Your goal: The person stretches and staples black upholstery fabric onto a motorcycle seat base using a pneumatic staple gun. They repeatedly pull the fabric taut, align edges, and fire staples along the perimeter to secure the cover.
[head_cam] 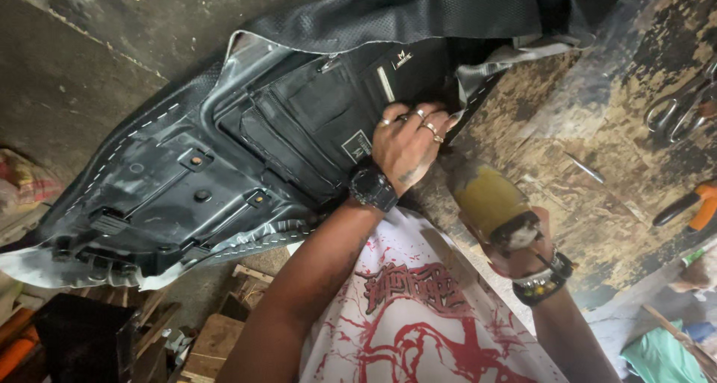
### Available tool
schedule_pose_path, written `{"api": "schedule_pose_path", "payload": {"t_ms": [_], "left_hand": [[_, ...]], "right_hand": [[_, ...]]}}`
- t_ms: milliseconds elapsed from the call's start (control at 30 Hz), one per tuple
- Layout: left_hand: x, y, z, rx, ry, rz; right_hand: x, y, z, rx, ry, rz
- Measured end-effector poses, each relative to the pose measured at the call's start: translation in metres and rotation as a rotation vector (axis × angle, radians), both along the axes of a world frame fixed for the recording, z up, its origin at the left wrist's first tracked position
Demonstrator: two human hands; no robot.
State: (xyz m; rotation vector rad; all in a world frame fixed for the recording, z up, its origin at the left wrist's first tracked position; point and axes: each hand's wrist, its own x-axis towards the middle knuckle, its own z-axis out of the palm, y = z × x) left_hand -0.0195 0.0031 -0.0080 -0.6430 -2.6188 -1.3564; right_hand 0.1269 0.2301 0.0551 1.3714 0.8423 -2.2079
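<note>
An upturned motorcycle seat [187, 181] lies across a worn workbench [597, 99], its black plastic base facing up. A black textured cover [388, 10] is wrapped around its edge, with a row of staples along the rim. My left hand [411, 140], with rings and a black wristwatch, presses on the seat base near the cover's edge. My right hand [523, 248], wearing bracelets, grips a yellow-bodied tool [485, 200] whose front end points at the seat edge just right of my left hand. The tool's tip is hidden.
Scissors [676, 107] lie at the bench's far right, with an orange-handled tool [694, 204] below them and a thin metal piece [586, 169] nearer. Wooden pieces [216, 338] sit lower left. A green cloth [661, 357] is at the bottom right.
</note>
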Motion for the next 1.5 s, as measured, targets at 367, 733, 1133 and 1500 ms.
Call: {"api": "schedule_pose_path", "payload": {"t_ms": [367,733,1133,1500], "left_hand": [[0.007,0.006,-0.005,-0.049,-0.004,-0.027],[-0.014,-0.002,0.018,0.083,-0.063,0.052],[0.003,0.007,-0.002,-0.016,-0.002,0.043],[0.013,0.013,-0.014,-0.144,0.139,-0.023]], "right_hand": [[-0.04,-0.023,0.033,1.313,0.274,1.515],[0.046,0.012,-0.022,-0.127,0.09,-0.139],[0.004,-0.018,0.024,1.298,0.367,1.522],[-0.037,-0.035,0.029,1.426,0.343,1.676]]}}
